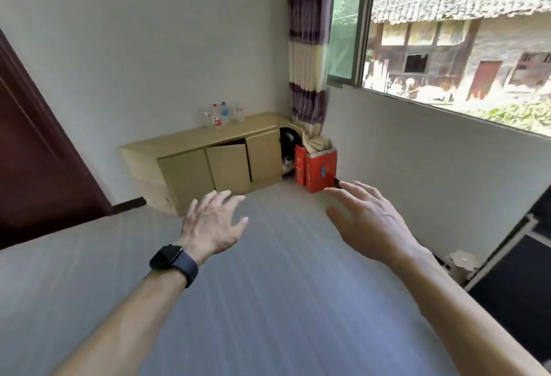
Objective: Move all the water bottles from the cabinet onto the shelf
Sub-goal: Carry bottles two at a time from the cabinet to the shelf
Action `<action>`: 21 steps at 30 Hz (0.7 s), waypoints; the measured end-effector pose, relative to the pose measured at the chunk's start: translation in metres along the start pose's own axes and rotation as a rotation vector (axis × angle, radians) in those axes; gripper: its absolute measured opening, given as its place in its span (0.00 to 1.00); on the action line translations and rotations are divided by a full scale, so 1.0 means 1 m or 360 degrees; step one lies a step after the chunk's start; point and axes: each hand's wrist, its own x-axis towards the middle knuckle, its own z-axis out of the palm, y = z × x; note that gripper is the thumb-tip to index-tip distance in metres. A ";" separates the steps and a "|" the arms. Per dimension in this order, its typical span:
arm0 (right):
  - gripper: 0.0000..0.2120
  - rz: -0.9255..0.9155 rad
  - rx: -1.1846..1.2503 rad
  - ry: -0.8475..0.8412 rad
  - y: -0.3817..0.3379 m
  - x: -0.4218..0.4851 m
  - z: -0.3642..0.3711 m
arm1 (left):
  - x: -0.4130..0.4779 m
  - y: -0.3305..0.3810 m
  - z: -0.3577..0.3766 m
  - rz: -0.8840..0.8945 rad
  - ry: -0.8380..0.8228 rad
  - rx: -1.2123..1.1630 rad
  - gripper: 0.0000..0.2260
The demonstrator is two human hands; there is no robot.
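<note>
Several clear water bottles [223,115] with red and blue labels stand in a cluster on top of a low light-wood cabinet [185,171] against the far wall. One cabinet door in the middle hangs slightly ajar. My left hand [213,222], with a dark watch on its wrist, is stretched forward with fingers spread and holds nothing. My right hand [365,217] is also stretched out, fingers apart and empty. Both hands are well short of the cabinet, over the bare floor.
A red cardboard box [320,171] stands in the corner right of the cabinet, under a striped curtain [308,56]. A dark wooden door [32,167] is at left. A black unit [518,280] sits at right under the window. Grey floor lies ahead.
</note>
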 end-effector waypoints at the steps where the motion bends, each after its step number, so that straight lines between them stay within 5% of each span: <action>1: 0.23 -0.0026 0.0007 -0.0006 0.004 0.021 0.005 | 0.016 -0.004 0.002 -0.0019 0.0019 -0.0001 0.25; 21: 0.18 -0.0467 0.0148 -0.0029 -0.009 0.417 0.103 | 0.315 -0.143 0.048 -0.0417 0.0101 -0.0048 0.23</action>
